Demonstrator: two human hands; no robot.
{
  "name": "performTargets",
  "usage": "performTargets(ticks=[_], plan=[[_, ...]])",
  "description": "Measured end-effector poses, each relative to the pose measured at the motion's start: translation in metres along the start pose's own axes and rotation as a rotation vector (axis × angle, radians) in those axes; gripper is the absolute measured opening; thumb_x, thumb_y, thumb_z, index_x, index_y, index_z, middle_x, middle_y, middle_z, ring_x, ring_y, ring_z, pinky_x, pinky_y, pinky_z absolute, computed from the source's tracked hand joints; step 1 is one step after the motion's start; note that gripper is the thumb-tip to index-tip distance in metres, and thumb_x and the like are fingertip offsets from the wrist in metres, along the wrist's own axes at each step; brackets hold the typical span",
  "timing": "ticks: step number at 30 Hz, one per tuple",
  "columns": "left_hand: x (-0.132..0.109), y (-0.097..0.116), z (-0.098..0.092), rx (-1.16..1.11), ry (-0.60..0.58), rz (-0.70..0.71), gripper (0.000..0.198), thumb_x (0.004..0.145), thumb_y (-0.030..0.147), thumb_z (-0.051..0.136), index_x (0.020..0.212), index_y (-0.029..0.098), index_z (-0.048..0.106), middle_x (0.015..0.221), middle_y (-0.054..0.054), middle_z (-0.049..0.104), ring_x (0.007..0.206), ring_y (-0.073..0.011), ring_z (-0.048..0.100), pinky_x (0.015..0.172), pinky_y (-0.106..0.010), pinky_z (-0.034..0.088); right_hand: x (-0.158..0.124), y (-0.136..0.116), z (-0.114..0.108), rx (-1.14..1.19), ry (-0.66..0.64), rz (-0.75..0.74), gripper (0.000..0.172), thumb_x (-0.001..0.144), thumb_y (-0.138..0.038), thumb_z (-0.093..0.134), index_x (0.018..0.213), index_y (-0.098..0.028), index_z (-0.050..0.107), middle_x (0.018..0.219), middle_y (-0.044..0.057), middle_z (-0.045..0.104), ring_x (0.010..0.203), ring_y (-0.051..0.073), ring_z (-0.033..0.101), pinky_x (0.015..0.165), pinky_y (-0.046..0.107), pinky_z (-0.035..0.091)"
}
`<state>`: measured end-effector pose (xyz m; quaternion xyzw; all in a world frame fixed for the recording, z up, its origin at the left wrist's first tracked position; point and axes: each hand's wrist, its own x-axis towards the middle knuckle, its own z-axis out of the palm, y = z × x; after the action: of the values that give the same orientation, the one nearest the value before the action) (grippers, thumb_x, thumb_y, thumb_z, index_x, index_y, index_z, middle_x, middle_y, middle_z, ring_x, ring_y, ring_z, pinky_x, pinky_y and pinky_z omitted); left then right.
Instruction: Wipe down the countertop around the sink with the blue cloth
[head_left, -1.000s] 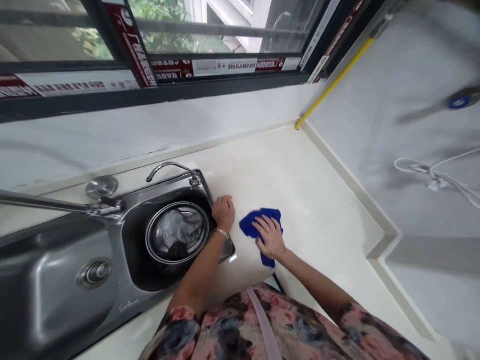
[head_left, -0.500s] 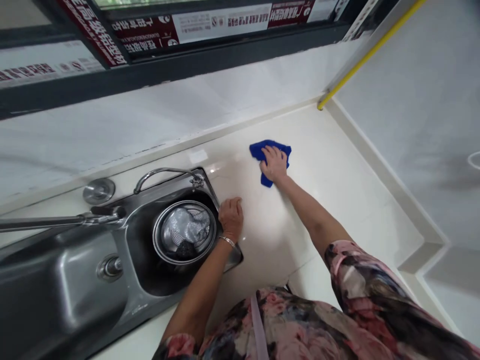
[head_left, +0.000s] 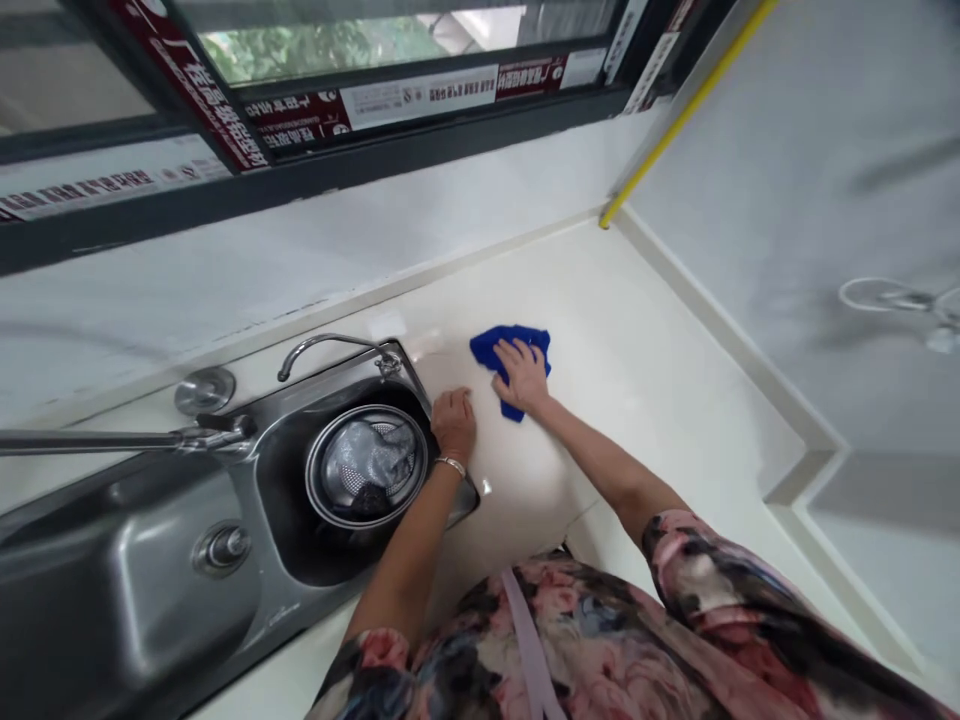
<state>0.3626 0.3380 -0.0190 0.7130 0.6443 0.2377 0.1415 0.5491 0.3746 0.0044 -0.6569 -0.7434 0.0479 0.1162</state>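
My right hand [head_left: 520,379] presses flat on a blue cloth [head_left: 504,348] that lies on the cream countertop [head_left: 645,380], just right of the sink. Its fingers are spread over the cloth. My left hand [head_left: 454,423] rests with curled fingers on the counter at the sink's right rim [head_left: 431,400]; a bracelet shows on that wrist. Whether anything is under those fingers I cannot make out. Both hands are close together.
A steel sink [head_left: 225,520] holds a round metal strainer bowl [head_left: 367,465]. A curved faucet [head_left: 330,345] and a long spout [head_left: 112,440] stand behind it. A window frame [head_left: 300,170] runs along the back; a yellow-edged pipe [head_left: 675,120] rises in the corner.
My right hand slid the blue cloth away toward the back wall, then back and leftward, close to my left hand. The left hand has stayed at the sink's rim.
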Motion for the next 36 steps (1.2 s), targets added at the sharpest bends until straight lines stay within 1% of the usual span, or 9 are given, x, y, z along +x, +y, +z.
performTargets(ticks=[5, 8, 11, 13, 17, 25, 31, 34, 36], plan=[[0.002, 0.005, -0.002, -0.040, 0.014, -0.009, 0.029, 0.101, 0.016, 0.046, 0.108, 0.019, 0.073, 0.102, -0.011, 0.071, 0.100, -0.0288, 0.063, 0.093, -0.041, 0.045, -0.121, -0.027, -0.004, 0.096, -0.005, -0.156, 0.069, 0.089, -0.038, 0.055, 0.155, -0.019, 0.052, 0.162, 0.010, 0.051, 0.152, 0.034, 0.038, 0.126, 0.057, 0.021], [0.002, 0.005, -0.002, -0.057, 0.016, -0.011, 0.028, 0.101, 0.016, 0.047, 0.107, 0.019, 0.073, 0.102, -0.012, 0.070, 0.100, -0.0290, 0.062, 0.093, -0.041, 0.045, -0.187, -0.027, -0.010, 0.120, -0.054, -0.264, 0.073, 0.087, -0.035, 0.056, 0.158, -0.021, 0.049, 0.163, 0.009, 0.050, 0.153, 0.034, 0.037, 0.126, 0.058, 0.021], [0.002, 0.003, 0.000, -0.058, 0.007, -0.010, 0.027, 0.100, 0.016, 0.048, 0.109, 0.019, 0.073, 0.103, -0.012, 0.070, 0.101, -0.0288, 0.062, 0.093, -0.041, 0.045, -0.224, -0.009, -0.020, 0.125, -0.158, -0.389, 0.073, 0.086, -0.033, 0.055, 0.158, -0.024, 0.048, 0.163, 0.008, 0.050, 0.154, 0.033, 0.037, 0.127, 0.059, 0.021], [0.002, 0.002, 0.000, -0.055, 0.002, -0.007, 0.027, 0.100, 0.016, 0.048, 0.109, 0.019, 0.073, 0.103, -0.011, 0.070, 0.100, -0.0285, 0.062, 0.093, -0.041, 0.045, -0.227, 0.010, -0.025, 0.134, -0.225, -0.463, 0.072, 0.085, -0.032, 0.055, 0.157, -0.026, 0.050, 0.161, 0.007, 0.053, 0.153, 0.032, 0.040, 0.128, 0.058, 0.022], [0.001, 0.001, 0.000, -0.046, 0.015, 0.003, 0.027, 0.100, 0.016, 0.048, 0.108, 0.020, 0.074, 0.101, -0.010, 0.070, 0.098, -0.0283, 0.062, 0.092, -0.040, 0.045, -0.189, 0.048, -0.028, 0.104, -0.174, -0.386, 0.068, 0.086, -0.034, 0.054, 0.153, -0.026, 0.056, 0.157, 0.009, 0.056, 0.150, 0.033, 0.044, 0.125, 0.059, 0.026], [-0.002, -0.002, 0.002, -0.051, 0.031, 0.013, 0.026, 0.101, 0.018, 0.049, 0.106, 0.021, 0.074, 0.099, -0.009, 0.071, 0.095, -0.0276, 0.062, 0.089, -0.040, 0.044, -0.048, 0.097, -0.026, -0.078, -0.018, 0.026, 0.062, 0.091, -0.033, 0.049, 0.151, -0.020, 0.057, 0.159, 0.013, 0.053, 0.149, 0.035, 0.041, 0.123, 0.055, 0.027], [-0.007, -0.004, 0.000, -0.059, 0.049, 0.043, 0.023, 0.103, 0.019, 0.049, 0.106, 0.022, 0.072, 0.097, -0.008, 0.070, 0.092, -0.0251, 0.061, 0.086, -0.038, 0.044, 0.065, 0.087, -0.006, -0.120, 0.130, 0.449, 0.066, 0.095, -0.038, 0.042, 0.154, -0.011, 0.050, 0.163, 0.020, 0.044, 0.149, 0.041, 0.033, 0.120, 0.065, 0.023], [-0.009, -0.004, -0.002, -0.066, 0.040, 0.046, 0.023, 0.104, 0.020, 0.048, 0.106, 0.022, 0.071, 0.097, -0.007, 0.069, 0.092, -0.0236, 0.060, 0.086, -0.037, 0.044, 0.115, 0.069, 0.008, -0.065, 0.107, 0.516, 0.072, 0.093, -0.040, 0.044, 0.157, -0.006, 0.044, 0.166, 0.023, 0.037, 0.151, 0.044, 0.024, 0.118, 0.071, 0.019], [-0.010, -0.003, -0.003, -0.067, 0.020, 0.038, 0.023, 0.105, 0.021, 0.048, 0.106, 0.023, 0.071, 0.097, -0.006, 0.069, 0.093, -0.0232, 0.060, 0.086, -0.037, 0.044, 0.141, 0.051, 0.019, -0.015, 0.101, 0.464, 0.073, 0.093, -0.040, 0.046, 0.158, -0.006, 0.042, 0.167, 0.023, 0.036, 0.152, 0.045, 0.020, 0.118, 0.073, 0.016]])
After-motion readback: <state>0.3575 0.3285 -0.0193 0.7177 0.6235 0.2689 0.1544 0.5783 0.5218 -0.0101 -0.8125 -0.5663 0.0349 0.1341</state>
